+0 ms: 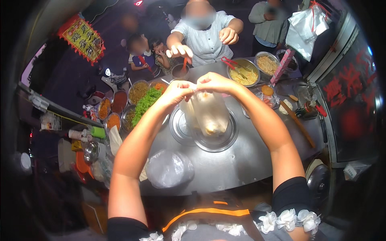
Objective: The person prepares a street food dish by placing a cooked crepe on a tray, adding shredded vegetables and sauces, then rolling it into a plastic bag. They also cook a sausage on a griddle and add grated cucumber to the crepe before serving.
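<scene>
Between my two hands hangs a translucent plastic bag (212, 111), its top pinched in the fingertips. My left hand (178, 92) grips one side of the bag's mouth, and my right hand (217, 83) grips the other, the fingers almost meeting. Pale wrapped food (215, 129) with a yellowish end shows through the lower part of the bag. Beneath it, two round metal plates (212, 148) overlap on the steel counter (241, 162). Whether the bag touches them I cannot tell.
Bowls of fillings and lettuce (147, 104) stand at the left. A bowl of yellow shreds (243, 73) holds red-handled tongs (229, 62). Nearer me lies a plastic-wrapped round stack (170, 168); a wooden rolling pin (297, 123) rests right. Across the counter, a person (205, 42) reaches hands forward.
</scene>
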{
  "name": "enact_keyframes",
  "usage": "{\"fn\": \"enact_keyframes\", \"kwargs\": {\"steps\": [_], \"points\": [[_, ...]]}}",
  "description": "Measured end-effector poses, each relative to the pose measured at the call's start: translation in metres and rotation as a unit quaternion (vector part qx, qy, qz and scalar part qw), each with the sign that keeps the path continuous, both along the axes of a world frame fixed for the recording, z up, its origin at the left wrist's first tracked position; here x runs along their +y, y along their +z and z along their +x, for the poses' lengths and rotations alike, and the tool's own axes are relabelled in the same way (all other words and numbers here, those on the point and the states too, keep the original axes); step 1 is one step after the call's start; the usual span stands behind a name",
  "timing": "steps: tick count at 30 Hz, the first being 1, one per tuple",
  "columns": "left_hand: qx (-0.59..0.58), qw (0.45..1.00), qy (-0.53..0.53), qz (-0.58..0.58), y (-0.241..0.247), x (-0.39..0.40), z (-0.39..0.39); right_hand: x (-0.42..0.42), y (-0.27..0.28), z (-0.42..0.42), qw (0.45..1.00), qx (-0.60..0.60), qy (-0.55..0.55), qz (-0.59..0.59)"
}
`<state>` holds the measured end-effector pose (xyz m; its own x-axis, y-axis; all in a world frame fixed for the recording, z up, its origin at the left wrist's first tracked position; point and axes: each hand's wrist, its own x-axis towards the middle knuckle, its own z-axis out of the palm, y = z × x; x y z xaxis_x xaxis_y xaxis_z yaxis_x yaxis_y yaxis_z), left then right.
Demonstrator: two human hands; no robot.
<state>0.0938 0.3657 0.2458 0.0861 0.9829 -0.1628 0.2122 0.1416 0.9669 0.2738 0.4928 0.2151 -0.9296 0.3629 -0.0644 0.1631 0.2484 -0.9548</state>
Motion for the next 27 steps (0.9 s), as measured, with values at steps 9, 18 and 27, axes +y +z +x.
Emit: {"fn": "enact_keyframes", "kwargs": {"steps": [9,18,27], "points": [[-0.160,0.973,0.147,0.074,-0.030,0.074,-0.027,0.084,-0.050,-0.020,0.974,0.175,-0.119,-0.082],[-0.172,0.970,0.146,0.094,-0.021,0.126,-0.051,0.137,-0.040,-0.055,0.956,0.196,-0.217,-0.034],[0.022,0.994,-0.016,0.102,-0.045,-0.037,-0.094,-0.046,-0.105,-0.011,0.872,0.224,-0.432,0.044]]}}
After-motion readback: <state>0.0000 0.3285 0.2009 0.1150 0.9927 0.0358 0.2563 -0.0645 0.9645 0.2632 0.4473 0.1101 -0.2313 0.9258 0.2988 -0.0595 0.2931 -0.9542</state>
